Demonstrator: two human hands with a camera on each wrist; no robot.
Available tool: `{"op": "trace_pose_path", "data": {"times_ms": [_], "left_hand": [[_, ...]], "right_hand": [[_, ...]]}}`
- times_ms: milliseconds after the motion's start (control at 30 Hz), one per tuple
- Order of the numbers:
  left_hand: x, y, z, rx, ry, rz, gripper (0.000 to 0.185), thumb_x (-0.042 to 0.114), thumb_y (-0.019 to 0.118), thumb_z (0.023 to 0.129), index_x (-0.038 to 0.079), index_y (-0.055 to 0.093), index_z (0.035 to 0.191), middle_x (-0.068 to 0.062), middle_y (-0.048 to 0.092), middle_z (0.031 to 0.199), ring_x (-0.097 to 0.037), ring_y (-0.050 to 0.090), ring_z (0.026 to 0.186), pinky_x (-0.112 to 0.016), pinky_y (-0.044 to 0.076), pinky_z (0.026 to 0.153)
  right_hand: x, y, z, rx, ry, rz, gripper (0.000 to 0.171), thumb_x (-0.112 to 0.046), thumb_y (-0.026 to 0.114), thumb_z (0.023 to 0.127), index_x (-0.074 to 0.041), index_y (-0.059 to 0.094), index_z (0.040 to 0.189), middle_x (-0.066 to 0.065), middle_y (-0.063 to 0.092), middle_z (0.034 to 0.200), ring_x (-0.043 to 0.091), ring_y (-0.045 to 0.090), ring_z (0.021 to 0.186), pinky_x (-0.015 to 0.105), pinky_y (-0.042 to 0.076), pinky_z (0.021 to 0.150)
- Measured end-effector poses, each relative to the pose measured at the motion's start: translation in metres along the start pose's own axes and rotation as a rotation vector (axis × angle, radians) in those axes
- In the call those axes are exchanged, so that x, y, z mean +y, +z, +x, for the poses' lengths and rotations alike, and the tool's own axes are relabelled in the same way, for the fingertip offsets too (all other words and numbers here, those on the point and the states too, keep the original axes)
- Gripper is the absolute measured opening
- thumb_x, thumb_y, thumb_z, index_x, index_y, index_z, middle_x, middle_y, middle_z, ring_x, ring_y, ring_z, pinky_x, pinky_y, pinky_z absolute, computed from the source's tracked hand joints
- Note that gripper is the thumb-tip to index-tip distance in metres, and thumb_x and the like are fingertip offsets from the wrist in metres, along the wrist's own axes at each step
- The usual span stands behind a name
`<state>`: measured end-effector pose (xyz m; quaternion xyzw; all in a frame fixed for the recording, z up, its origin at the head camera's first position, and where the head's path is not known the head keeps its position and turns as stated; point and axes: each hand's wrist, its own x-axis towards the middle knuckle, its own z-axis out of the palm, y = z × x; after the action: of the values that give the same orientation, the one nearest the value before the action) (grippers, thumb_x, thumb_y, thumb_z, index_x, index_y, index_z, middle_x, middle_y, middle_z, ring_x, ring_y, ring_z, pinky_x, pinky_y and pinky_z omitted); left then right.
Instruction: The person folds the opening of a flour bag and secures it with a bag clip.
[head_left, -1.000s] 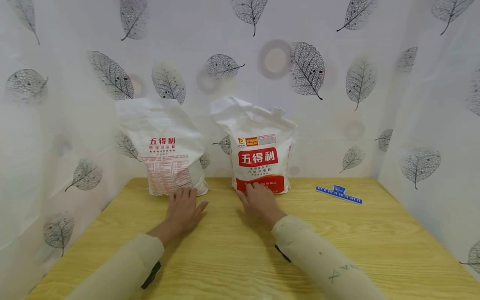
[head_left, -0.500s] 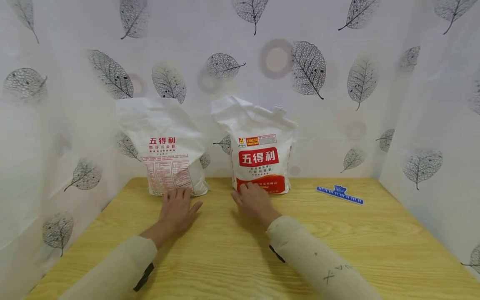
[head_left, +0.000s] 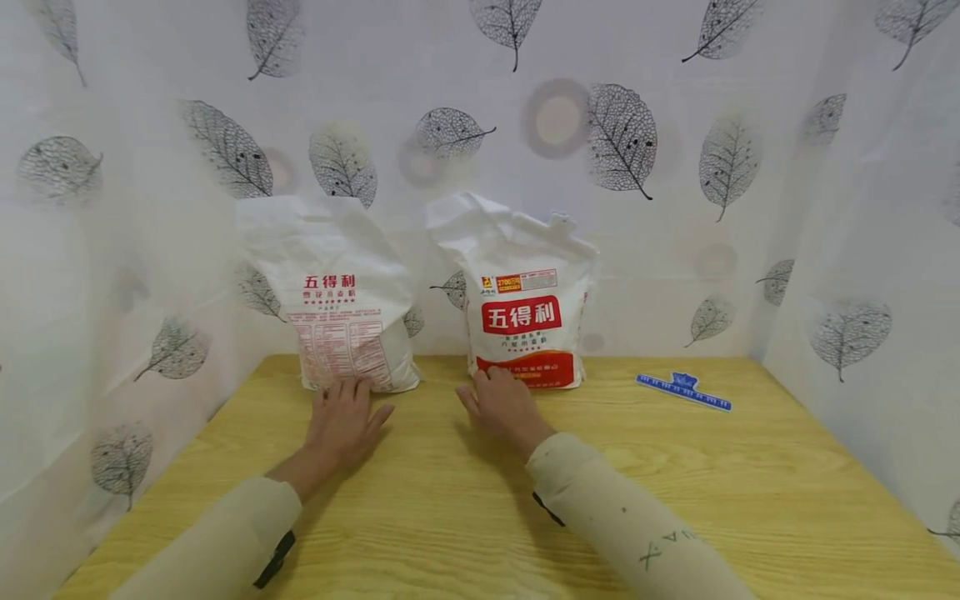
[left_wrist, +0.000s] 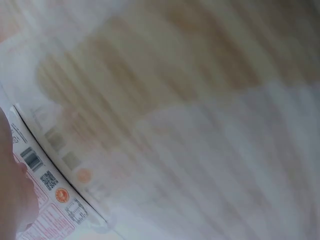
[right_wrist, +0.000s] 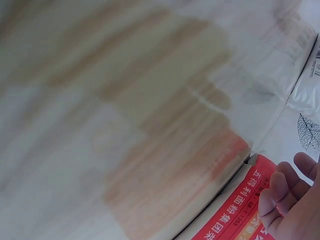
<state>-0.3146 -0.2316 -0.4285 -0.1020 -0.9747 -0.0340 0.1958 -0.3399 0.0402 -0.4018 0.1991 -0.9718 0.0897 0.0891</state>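
Two white flour bags stand upright at the back of the wooden table. The left flour bag (head_left: 337, 292) carries fine red print. A red label band marks the right flour bag (head_left: 525, 292). My left hand (head_left: 337, 427) lies at the foot of the left bag, fingertips right at its lower edge and thumb spread toward the middle. In the left wrist view, only part of that hand (left_wrist: 17, 195) shows beside the bag's barcodes. At the right bag's red bottom band, my right hand (head_left: 506, 408) has loosely bent fingers; these fingers (right_wrist: 280, 187) overlap the band in the right wrist view.
On the table (head_left: 450, 517), to the right of the bags, lies a long blue bag clip (head_left: 683, 390). A small clear clip-like piece (head_left: 561, 220) sits on the right bag's top edge. A leaf-patterned curtain (head_left: 420, 67) closes off the back and sides.
Both hands have slid a little to the left along the bases of the bags, the left hand farther. The bags and the blue clip stay put, while the head view has shifted slightly.
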Motion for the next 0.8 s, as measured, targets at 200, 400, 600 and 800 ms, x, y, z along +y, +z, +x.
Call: {"op": "trace_pose_path", "data": {"times_ms": [200, 400, 600, 800], "left_hand": [[-0.009, -0.002, -0.003, -0.002, -0.024, -0.020, 0.063, 0.049, 0.050, 0.101, -0.002, 0.047, 0.139, -0.025, 0.050, 0.137, -0.044, 0.042, 0.129, -0.064, 0.031, 0.100], [-0.019, -0.004, -0.005, -0.012, -0.034, -0.019, 0.064, 0.048, 0.049, 0.102, -0.004, 0.046, 0.137, -0.028, 0.049, 0.137, -0.046, 0.044, 0.126, -0.064, 0.031, 0.097], [-0.027, -0.005, -0.008, 0.011, -0.044, -0.013, 0.064, 0.049, 0.048, 0.102, -0.006, 0.047, 0.134, -0.030, 0.049, 0.136, -0.048, 0.046, 0.123, -0.066, 0.029, 0.098], [-0.035, -0.006, -0.008, 0.015, -0.040, 0.005, 0.065, 0.049, 0.047, 0.102, -0.008, 0.046, 0.133, -0.030, 0.051, 0.132, -0.049, 0.046, 0.121, -0.065, 0.030, 0.097]], "right_hand": [[-0.008, 0.001, 0.003, -0.023, -0.014, -0.011, 0.053, -0.050, 0.046, 0.103, -0.005, 0.059, 0.128, 0.012, 0.063, 0.117, 0.027, 0.058, 0.105, 0.042, 0.053, 0.092], [-0.015, 0.002, 0.005, -0.025, -0.022, -0.022, 0.051, -0.052, 0.041, 0.104, -0.007, 0.062, 0.117, 0.011, 0.062, 0.115, 0.026, 0.058, 0.105, 0.041, 0.053, 0.091], [-0.020, 0.008, 0.009, -0.006, -0.044, -0.066, 0.049, -0.051, 0.042, 0.104, -0.007, 0.061, 0.115, 0.010, 0.062, 0.112, 0.024, 0.058, 0.099, 0.039, 0.054, 0.085], [-0.024, 0.007, 0.010, -0.014, -0.044, -0.075, 0.051, -0.053, 0.041, 0.104, -0.007, 0.061, 0.115, 0.010, 0.062, 0.109, 0.022, 0.057, 0.095, 0.036, 0.054, 0.081]]}}
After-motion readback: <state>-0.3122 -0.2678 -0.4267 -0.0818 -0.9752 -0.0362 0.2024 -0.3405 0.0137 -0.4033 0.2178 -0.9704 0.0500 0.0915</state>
